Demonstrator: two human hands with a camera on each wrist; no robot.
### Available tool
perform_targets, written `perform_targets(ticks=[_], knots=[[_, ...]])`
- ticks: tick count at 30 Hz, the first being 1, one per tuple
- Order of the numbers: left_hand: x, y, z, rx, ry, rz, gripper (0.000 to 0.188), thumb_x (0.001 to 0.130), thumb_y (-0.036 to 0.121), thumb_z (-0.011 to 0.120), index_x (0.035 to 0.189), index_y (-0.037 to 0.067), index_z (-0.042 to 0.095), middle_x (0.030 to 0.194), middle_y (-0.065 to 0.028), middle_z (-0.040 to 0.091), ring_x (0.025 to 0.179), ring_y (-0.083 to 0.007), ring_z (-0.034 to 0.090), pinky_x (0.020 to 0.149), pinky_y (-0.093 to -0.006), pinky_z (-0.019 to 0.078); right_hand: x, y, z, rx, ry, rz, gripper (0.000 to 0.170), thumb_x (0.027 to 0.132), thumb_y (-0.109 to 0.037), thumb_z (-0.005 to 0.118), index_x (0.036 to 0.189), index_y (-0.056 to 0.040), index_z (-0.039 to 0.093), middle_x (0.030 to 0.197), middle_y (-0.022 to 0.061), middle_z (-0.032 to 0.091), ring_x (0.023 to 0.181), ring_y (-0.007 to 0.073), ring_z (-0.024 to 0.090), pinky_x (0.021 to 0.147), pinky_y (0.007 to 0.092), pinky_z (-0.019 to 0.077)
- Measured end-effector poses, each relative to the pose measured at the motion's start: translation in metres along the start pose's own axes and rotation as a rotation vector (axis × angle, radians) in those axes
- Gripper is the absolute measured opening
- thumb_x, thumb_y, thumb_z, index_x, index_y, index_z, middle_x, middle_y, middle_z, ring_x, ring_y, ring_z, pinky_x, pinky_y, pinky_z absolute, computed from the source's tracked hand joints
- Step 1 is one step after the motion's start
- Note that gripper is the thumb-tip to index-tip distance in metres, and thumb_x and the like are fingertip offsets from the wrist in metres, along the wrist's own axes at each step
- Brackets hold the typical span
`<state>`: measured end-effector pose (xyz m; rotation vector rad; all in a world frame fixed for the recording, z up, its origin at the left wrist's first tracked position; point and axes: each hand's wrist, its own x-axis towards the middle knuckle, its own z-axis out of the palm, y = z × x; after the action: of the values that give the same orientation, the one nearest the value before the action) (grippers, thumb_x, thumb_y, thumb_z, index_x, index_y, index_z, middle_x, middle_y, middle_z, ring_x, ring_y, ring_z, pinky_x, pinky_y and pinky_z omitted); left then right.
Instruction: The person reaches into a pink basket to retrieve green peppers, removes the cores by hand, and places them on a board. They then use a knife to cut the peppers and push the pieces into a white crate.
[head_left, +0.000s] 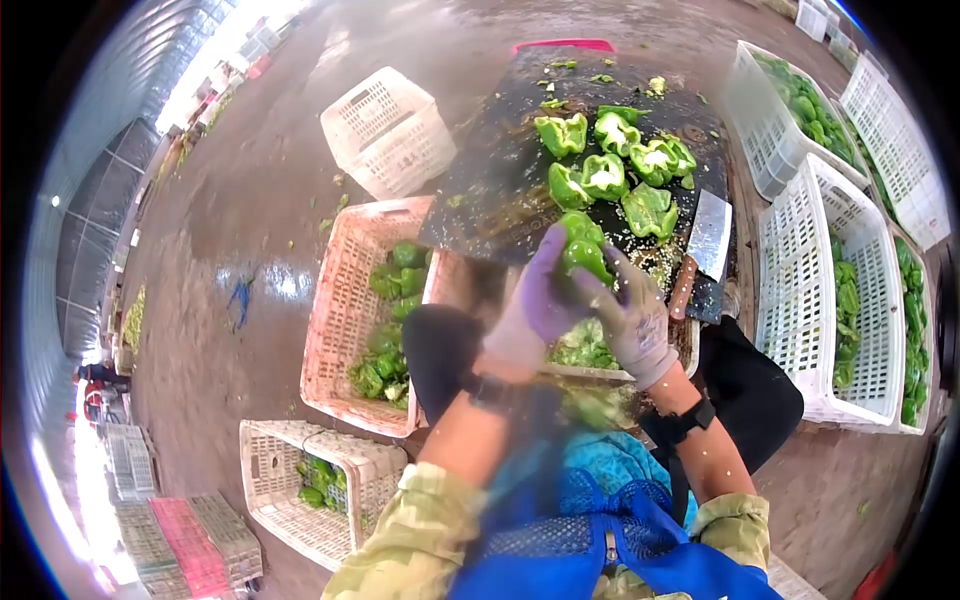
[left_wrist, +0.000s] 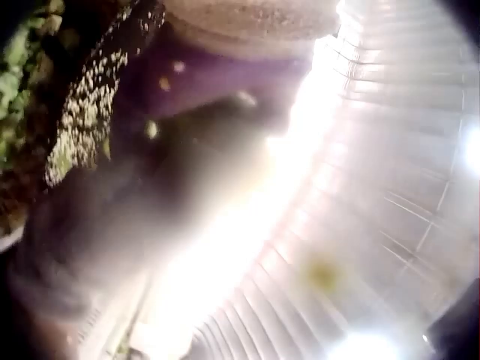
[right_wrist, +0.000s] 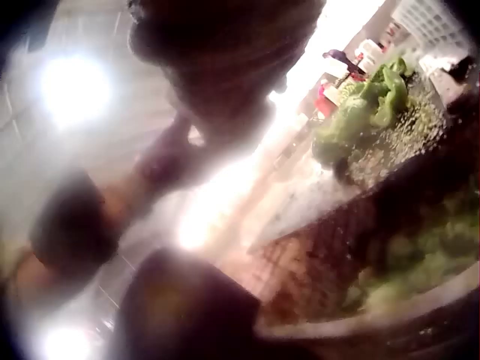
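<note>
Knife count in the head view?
1: the cleaver, lying along the right side of the black board, near the right hand. Others may be hidden.

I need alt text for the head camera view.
A gloved left hand and right hand hold a green pepper at a dark board bearing cut peppers and a knife. Crates of peppers sit on both sides.
</note>
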<state>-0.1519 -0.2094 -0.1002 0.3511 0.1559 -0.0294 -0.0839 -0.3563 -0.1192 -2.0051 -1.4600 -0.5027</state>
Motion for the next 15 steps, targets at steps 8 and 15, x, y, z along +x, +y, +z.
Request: perform_targets(ticks=[8, 15], knots=[[-0.004, -0.015, -0.006, 0.151, -0.063, 0.094, 0.055, 0.092, 0.038, 0.052, 0.138, 0.013, 0.034, 0.130, -0.0080, 0.048, 0.116, -0.0251, 0.051, 0.087, -0.0439, 0.0518, 0.026, 0.011, -0.021, 1.343, 0.054, 0.860, 0.099, 0.074, -0.009, 0.075, 0.146, -0.0079, 0.008, 0.145, 0.0202, 0.023, 0.125, 0.0296, 0.038, 0.098, 0.0367, 0.0406], [-0.015, 0.001, -0.005, 0.620, -0.010, -0.105, 0.059, 0.087, 0.016, 0.061, 0.140, 0.010, 0.034, 0.133, -0.0045, 0.046, 0.118, -0.0169, 0.048, 0.092, -0.0338, 0.0461, 0.014, 0.024, -0.016, 1.346, -0.175, 0.792, 0.086, 0.066, -0.006, 0.081, 0.138, -0.0066, 0.034, 0.128, 0.0121, 0.047, 0.112, 0.0203, 0.051, 0.095, 0.0317, 0.0443]])
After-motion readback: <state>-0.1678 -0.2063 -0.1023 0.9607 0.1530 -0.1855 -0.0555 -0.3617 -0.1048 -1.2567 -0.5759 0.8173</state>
